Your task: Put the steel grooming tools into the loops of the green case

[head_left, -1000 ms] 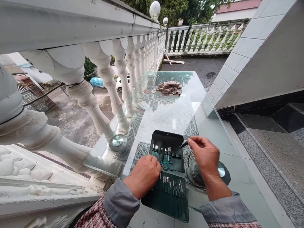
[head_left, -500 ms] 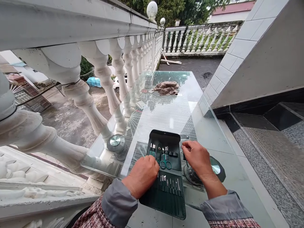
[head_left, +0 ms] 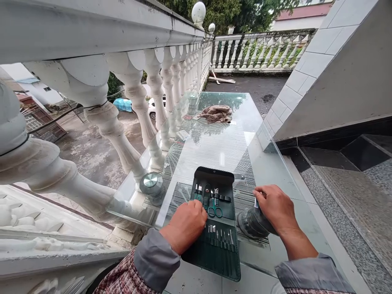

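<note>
An unfolded dark green manicure case [head_left: 211,259] lies on the glass table in front of me. Small scissors [head_left: 215,210] with green handles and a nail clipper [head_left: 217,196] sit in its upper half. Several slim metal tools [head_left: 225,239] stand in slots in the lower half. My left hand [head_left: 188,222] is closed over the left edge of the case, covering part of it. To the right of the case, my right hand [head_left: 275,206] is raised with its fingers pinched around a small silver nail clipper [head_left: 256,202], mostly hidden by the hand.
The glass tabletop [head_left: 211,151] rests on round supports with metal discs [head_left: 151,179]. A crumpled brown cloth [head_left: 216,113] lies at its far end. White balusters [head_left: 134,98] run along the left. A tiled wall edge [head_left: 301,81] and stone steps [head_left: 346,183] are on the right.
My right hand has moved right, away from the case, with the small clipper in its fingers. My left hand has stayed on the case's left edge.
</note>
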### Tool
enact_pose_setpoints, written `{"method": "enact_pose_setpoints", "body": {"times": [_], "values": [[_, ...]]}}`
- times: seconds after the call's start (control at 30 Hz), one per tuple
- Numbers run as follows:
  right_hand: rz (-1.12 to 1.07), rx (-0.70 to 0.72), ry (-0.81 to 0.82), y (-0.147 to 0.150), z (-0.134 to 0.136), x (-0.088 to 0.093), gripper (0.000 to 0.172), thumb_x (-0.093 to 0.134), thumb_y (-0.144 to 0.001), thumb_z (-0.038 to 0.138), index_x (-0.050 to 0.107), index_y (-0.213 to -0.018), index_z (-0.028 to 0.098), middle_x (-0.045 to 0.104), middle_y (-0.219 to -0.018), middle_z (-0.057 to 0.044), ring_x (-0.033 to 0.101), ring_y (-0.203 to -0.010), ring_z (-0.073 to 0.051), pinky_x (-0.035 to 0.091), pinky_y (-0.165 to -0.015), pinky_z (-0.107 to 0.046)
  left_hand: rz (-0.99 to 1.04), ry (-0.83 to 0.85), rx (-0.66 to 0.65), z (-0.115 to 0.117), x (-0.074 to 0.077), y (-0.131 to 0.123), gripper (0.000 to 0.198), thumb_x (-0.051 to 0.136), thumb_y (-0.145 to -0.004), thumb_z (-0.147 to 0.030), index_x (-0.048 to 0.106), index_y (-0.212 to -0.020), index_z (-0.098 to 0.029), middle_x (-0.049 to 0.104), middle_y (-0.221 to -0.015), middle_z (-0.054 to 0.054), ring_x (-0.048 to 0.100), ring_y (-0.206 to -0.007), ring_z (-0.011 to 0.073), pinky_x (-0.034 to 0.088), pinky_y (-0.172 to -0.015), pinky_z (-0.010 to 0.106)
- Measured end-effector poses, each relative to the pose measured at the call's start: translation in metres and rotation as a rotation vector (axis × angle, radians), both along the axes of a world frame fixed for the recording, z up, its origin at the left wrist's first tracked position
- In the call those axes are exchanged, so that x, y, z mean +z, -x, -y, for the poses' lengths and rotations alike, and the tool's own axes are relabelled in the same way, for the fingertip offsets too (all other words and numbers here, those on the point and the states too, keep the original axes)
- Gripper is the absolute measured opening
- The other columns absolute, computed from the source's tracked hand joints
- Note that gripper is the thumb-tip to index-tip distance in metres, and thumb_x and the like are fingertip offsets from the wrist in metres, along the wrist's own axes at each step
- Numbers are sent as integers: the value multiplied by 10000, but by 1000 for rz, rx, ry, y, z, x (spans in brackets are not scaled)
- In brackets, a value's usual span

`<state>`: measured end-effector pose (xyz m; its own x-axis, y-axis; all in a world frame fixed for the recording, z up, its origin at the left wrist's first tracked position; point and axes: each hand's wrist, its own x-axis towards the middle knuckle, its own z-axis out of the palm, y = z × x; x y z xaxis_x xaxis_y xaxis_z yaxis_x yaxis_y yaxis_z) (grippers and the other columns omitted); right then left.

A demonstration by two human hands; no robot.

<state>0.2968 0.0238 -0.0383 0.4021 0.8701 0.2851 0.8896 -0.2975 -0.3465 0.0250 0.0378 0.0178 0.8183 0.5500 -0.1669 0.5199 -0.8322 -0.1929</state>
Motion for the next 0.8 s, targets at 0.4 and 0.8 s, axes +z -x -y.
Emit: {"method": "enact_pose_setpoints", "body": {"times": [0.4, 0.8], "values": [[-84, 427, -243, 66, -2, 20, 232, 419, -890, 286, 634, -915, 206, 635, -870, -59, 546, -833, -191, 426, -760, -326, 19, -23, -1, 0, -1, -1, 129, 472, -844, -68, 565, -933, -85, 562, -835, 97, 566, -750, 208, 463, -570, 292], [127, 457, -99, 96, -17, 9, 270, 406, -888, 214, 660, -976, 192, 582, -837, -85, 458, -792, -208, 378, -720, -328, 20, -35, -17, 1, 0, -1, 137, 462, -856, -90, 561, -949, -74, 563, -837, 107, 554, -747, 200, 448, -569, 284]]}}
